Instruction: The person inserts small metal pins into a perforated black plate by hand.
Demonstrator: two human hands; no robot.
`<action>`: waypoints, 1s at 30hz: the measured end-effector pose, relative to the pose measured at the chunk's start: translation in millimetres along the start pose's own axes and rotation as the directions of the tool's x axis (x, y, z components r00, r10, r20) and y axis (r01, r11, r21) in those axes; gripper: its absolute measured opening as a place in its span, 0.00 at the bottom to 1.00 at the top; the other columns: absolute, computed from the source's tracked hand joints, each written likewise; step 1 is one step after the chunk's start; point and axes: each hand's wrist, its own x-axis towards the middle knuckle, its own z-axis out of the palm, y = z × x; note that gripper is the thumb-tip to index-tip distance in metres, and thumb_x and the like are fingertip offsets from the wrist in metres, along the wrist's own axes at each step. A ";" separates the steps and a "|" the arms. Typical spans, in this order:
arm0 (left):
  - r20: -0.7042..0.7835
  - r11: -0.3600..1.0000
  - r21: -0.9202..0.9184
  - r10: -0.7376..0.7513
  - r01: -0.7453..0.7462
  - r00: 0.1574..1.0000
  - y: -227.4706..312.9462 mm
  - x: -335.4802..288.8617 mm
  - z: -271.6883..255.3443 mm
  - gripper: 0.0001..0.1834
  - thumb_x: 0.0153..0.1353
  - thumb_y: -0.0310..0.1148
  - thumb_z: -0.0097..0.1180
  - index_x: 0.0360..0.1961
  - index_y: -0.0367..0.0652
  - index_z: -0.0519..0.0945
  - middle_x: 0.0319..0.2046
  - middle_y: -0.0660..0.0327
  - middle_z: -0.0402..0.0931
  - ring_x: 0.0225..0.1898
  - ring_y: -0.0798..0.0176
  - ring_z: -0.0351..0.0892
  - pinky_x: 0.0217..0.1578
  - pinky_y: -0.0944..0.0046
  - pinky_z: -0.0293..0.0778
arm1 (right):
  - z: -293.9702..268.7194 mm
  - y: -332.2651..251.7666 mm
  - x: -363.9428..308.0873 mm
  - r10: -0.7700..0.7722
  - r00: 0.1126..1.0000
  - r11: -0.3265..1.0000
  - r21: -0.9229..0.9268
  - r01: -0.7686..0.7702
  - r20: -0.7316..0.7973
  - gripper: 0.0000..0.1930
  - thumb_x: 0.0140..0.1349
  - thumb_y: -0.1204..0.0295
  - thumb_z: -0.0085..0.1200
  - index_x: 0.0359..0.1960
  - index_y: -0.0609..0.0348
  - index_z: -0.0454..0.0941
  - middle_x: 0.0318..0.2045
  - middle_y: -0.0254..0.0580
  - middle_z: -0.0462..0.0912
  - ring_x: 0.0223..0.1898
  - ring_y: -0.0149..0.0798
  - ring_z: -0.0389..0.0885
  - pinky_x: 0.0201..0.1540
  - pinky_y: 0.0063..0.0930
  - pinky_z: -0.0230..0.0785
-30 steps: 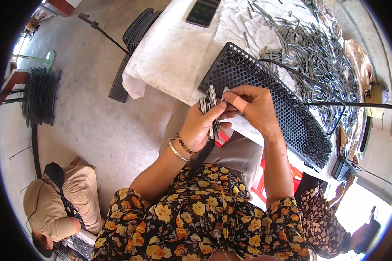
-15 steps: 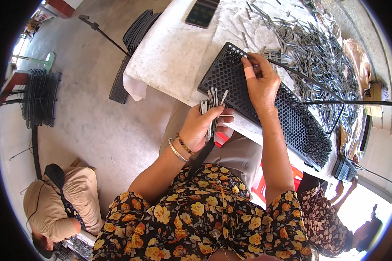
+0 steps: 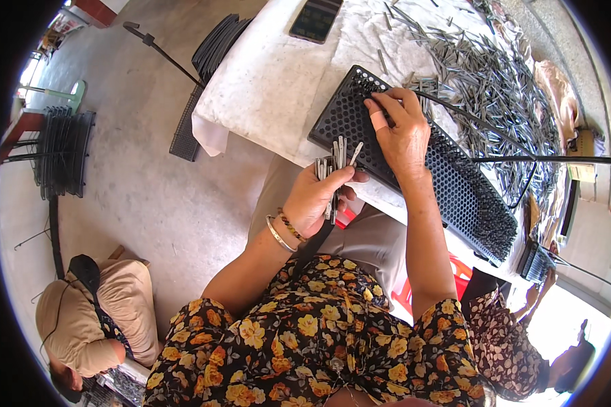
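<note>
Probably light, stiff and a little slippery, the rods (image 3: 341,149) look best pinched by an upper end. Slim and silvery grey, they jut from the left grip (image 3: 312,198), clamped round their middles. The right grip (image 3: 405,132) is over the holed black tray (image 3: 346,117) on the counter (image 3: 265,88); whether it pinches anything, I cannot tell.

The tabletop (image 3: 265,88) is covered in white, the tray (image 3: 455,186) at its near edge coloured black, the gripped strips (image 3: 341,148) silver-grey, the black blouse (image 3: 292,332) patterned with yellow-orange flowers.
</note>
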 end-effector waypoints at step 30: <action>0.011 0.997 0.055 0.058 -0.059 0.998 -0.2 3.2 0.1 0.10 0.61 0.34 0.54 0.40 0.40 0.75 0.34 0.58 0.80 0.29 0.70 0.76 0.21 0.71 0.72 | -19.9 -18.2 -4.3 0.280 0.957 0.929 0.233 -0.289 0.070 0.07 0.54 0.70 0.61 0.32 0.60 0.82 0.30 0.39 0.79 0.22 0.31 0.74 0.28 0.26 0.68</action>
